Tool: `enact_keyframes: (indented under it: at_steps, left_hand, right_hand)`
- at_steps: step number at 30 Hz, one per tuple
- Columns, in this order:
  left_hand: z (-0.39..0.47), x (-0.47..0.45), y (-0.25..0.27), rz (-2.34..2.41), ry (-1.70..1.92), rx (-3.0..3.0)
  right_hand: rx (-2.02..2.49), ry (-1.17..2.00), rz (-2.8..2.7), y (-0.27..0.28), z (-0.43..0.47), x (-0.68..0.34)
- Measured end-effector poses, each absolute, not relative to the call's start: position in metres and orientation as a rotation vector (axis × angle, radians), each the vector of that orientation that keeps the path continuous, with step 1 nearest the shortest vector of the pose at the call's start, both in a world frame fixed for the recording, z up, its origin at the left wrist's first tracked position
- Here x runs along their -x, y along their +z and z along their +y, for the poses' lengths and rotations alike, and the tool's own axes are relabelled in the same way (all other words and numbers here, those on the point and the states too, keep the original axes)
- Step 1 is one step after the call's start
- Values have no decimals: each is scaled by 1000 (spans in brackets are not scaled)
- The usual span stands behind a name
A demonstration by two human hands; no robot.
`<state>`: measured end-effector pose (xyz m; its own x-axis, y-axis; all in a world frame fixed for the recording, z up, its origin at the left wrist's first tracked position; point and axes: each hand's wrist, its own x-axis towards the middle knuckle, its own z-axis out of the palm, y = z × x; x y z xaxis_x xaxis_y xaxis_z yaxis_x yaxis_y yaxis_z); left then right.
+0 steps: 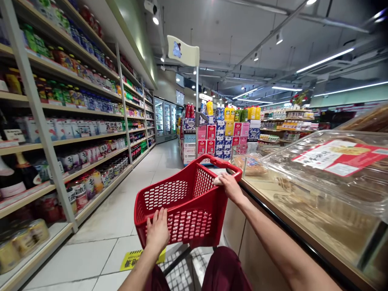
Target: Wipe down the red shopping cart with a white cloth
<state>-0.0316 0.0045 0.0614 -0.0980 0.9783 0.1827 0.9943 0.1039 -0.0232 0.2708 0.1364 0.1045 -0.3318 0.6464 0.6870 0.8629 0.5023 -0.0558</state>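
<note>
A red plastic shopping cart (190, 224) with holes in its walls stands sideways before me; its basket looks bare inside. My left hand (157, 230) lies on the near wall, fingers stretched out with their tips at the top rim. At the handle end, my right hand (228, 185) has its fingers closed round a small white cloth or tissue (217, 180) on the upper rim. The cart's handle (222, 162) lies just beyond that hand. Most of the white piece is covered by the fingers.
Drink shelves (91, 141) line the left side of the aisle. To the right, a display counter (254, 194) carries clear food boxes (333, 161). Stacked drink cartons (220, 139) stand ahead, with glass-door fridges (165, 117) further back. A yellow sticker (131, 260) marks the tiled floor.
</note>
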Motion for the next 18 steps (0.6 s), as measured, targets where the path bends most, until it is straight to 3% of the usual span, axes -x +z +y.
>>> enact_keyframes:
  at_steps: [6,14,18]
  left_hand:
    - [4,29,61,-2255,-181,1996]
    - [8,31,60,-2255,-196,1950]
    - [9,35,55,-2195,-193,1993]
  right_hand:
    - [1120,-544,-2163,46,114,-195]
    - [1393,-594,-1919,74,122,-232]
    - [1167,-603,-2119,51,115,-197]
